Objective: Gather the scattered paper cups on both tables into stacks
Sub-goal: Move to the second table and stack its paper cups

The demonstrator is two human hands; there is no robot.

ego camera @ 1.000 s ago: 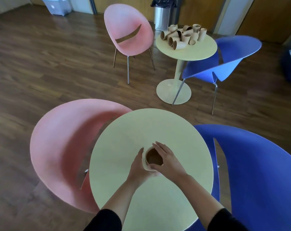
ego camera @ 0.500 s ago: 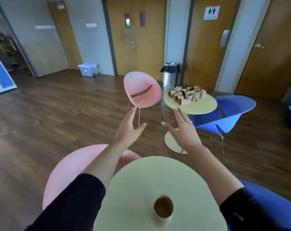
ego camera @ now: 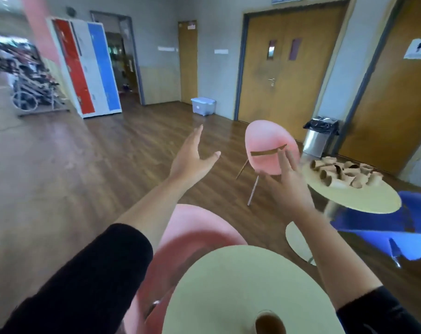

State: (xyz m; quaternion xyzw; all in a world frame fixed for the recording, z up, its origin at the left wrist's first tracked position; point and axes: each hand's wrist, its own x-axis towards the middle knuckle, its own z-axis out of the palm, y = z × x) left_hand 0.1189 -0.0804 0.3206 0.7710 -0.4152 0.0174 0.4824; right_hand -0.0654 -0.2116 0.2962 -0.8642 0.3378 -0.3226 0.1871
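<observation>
A stack of brown paper cups [ego camera: 269,324] stands upright on the near round table [ego camera: 228,285] at the bottom edge of the head view. Several loose brown paper cups [ego camera: 344,174] lie jumbled on the far round table [ego camera: 363,201] at the right. My left hand [ego camera: 192,157] is raised in the air with its fingers spread and holds nothing. My right hand [ego camera: 288,179] is also raised, fingers apart and empty, in front of the far pink chair [ego camera: 267,150]. Both hands are well above and beyond the near table.
A pink chair [ego camera: 192,242] sits left of the near table and a blue chair [ego camera: 397,232] lies between the two tables. A steel bin [ego camera: 319,136], a plastic box [ego camera: 203,106], lockers [ego camera: 89,68] and doors line the walls. Wooden floor spreads out to the left.
Both hands let go of the cup stack on the near table and rose into the air. The view swung up and to the left, so the far table now sits at the right.
</observation>
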